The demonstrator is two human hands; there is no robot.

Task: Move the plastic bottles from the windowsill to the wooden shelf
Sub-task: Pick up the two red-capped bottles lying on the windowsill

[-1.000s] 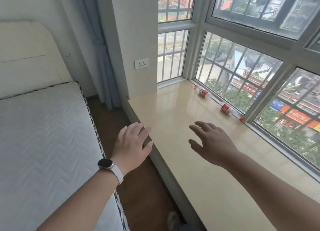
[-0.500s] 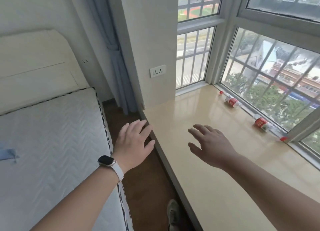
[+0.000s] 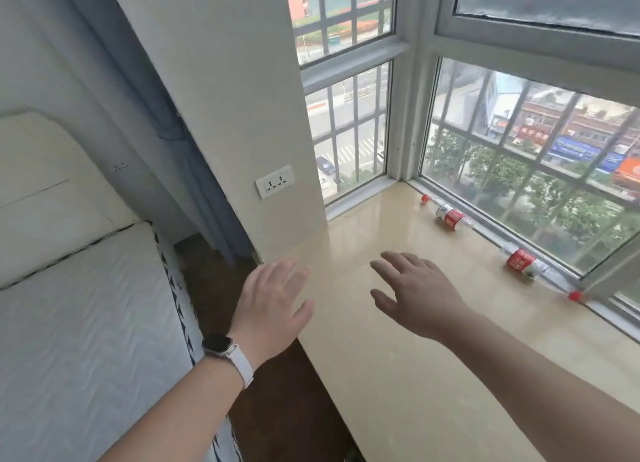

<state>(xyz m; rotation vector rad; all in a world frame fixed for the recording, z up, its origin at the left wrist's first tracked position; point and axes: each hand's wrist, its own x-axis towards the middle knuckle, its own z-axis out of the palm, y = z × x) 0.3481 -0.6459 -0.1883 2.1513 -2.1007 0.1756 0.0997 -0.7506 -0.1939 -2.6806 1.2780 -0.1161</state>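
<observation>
- Hovering by the sill (image 3: 398, 375), left hand (image 3: 273, 302) and right hand (image 3: 420, 299) are empty, fingers (image 3: 401, 261) relaxed.
- Ahead-right, near bottle (image 3: 523, 263) and far bottle (image 3: 450, 216) lie lengthwise along the window (image 3: 519, 171).
- Right hand is closer.

A white bed (image 3: 86, 323) lay at 8 o'clock; a blue curtain (image 3: 197, 184) hung at 11 o'clock by a pale wall (image 3: 225, 81) with a socket (image 3: 274, 186); big barred windows (image 3: 519, 184) at 2 o'clock let daylight onto the shiny tan windowsill (image 3: 398, 375); the floor (image 3: 277, 409) was dark brown.
</observation>
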